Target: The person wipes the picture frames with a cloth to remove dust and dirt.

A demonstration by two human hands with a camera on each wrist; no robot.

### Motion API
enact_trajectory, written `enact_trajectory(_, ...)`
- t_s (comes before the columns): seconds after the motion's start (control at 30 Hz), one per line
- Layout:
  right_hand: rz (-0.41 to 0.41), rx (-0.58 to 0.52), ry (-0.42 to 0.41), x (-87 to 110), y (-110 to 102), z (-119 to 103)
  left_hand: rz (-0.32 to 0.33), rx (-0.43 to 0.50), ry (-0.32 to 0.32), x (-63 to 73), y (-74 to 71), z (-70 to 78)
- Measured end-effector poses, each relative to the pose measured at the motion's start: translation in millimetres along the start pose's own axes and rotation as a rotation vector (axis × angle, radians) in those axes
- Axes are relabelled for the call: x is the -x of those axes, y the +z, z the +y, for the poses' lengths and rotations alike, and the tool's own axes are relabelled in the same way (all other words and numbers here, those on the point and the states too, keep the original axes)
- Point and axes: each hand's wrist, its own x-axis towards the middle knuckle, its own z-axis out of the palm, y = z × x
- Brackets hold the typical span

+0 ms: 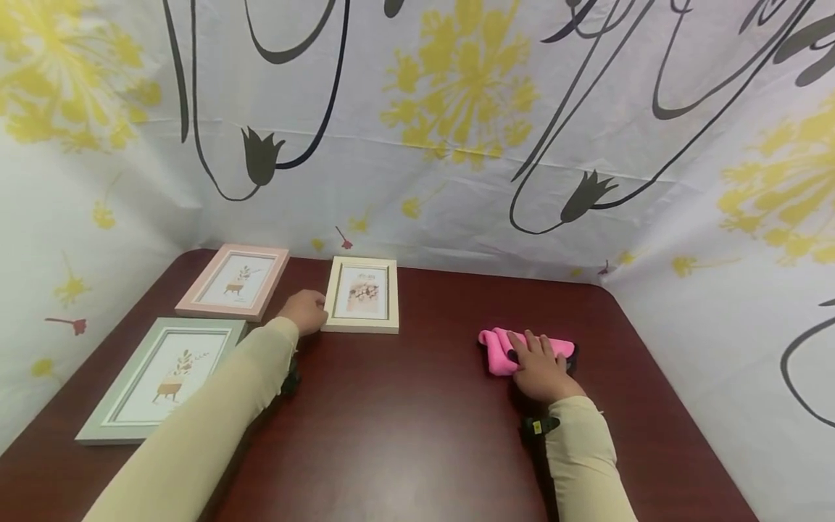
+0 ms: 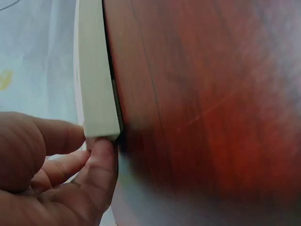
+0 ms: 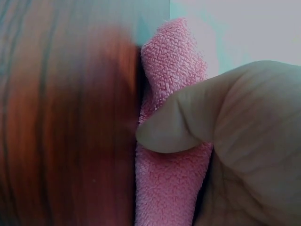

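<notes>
My left hand [image 1: 304, 312] is at the left edge of a cream picture frame [image 1: 329, 307], which lies on the dark red-brown table. In the left wrist view, thumb and fingertips [image 2: 103, 153] pinch the end of this frame [image 2: 99, 80]. My right hand [image 1: 543, 371] grips a folded pink cloth [image 1: 499, 351], its fingers over the top. The right wrist view shows the thumb [image 3: 171, 127] pressed against the side of the fuzzy cloth [image 3: 169, 188]. Something dark shows at the cloth's right end, partly hidden by the hand.
A pink picture frame [image 1: 267, 293] lies at the table's back left. Nearer, a green-grey picture frame [image 1: 124, 377] lies partly behind my left sleeve. Patterned white fabric [image 1: 417, 196] hangs around the back and sides of the table [image 1: 404, 435].
</notes>
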Motion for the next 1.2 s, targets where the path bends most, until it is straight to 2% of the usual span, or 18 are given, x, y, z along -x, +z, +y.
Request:
enact_trajectory(0.2, 0.015, -0.005, -0.017, -2.6, 1, 5, -0.028, 0.002, 0.06, 16.0, 2.1, 2.1)
enact_trajectory(0.3, 0.025, -0.009, -0.026, -3.5, 2, 6, -0.056, 0.005, 0.098, 30.0, 7.5, 2.9)
enact_trajectory(0.5, 0.014, -0.009, -0.022, -4.3, 5, 4, -0.068, -0.054, 0.179, 74.2, 25.7, 13.7)
enact_trajectory(0.67, 0.004, 0.007, -0.021, -2.9, 2, 1, -0.114, -0.041, 0.223, 108.0, 33.3, 26.3)
enact_trajectory(0.8, 0.018, 0.026, -0.024, -1.7, -1, -2, -0.169, -0.055, 0.259, 117.2, 32.9, 27.6)
enact_trajectory(1.0, 0.048, 0.039, -0.039, -5.8, 3, 3, -0.189, -0.119, 0.268, 123.9, 34.2, 26.3)
enact_trajectory(1.1, 0.114, 0.044, -0.055, -6.2, 4, 5, -0.183, -0.145, 0.27, 126.5, 38.4, 26.8)
enact_trajectory(1.2, 0.233, 0.004, -0.097, -4.7, 0, 3, -0.173, -0.142, 0.273, 128.5, 42.8, 29.7)
